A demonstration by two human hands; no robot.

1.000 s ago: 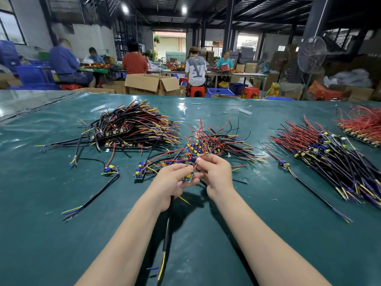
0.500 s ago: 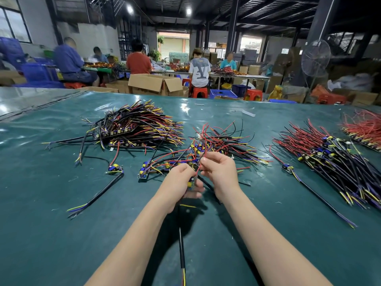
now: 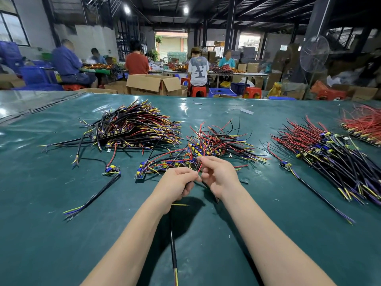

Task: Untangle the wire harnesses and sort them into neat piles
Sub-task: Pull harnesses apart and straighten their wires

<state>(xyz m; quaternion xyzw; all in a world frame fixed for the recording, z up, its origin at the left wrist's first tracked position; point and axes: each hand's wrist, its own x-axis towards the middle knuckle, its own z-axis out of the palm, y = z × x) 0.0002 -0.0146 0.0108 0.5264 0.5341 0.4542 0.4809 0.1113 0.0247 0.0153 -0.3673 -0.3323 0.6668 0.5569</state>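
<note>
A tangled heap of red, black, yellow and purple wire harnesses (image 3: 218,143) lies mid-table. Just in front of it my left hand (image 3: 177,182) grips one harness, whose black sheathed cable (image 3: 173,252) hangs down toward me. My right hand (image 3: 218,174) pinches a thin red wire (image 3: 199,168) of that same harness between thumb and fingers. A neat pile of harnesses (image 3: 136,129) sits at the left, another pile (image 3: 332,153) at the right, and a red-wired pile (image 3: 362,124) at the far right.
One harness (image 3: 99,188) lies alone left of my hands, another single harness (image 3: 309,186) by the right pile. The green mat (image 3: 41,234) covers the table. Behind the far edge are cardboard boxes (image 3: 152,84), stools, a fan (image 3: 314,54) and seated people.
Both hands lifted slightly toward the heap; the right hand's fingers now pinch a red wire. The black cable swung from angled left to hanging straight down between my forearms.
</note>
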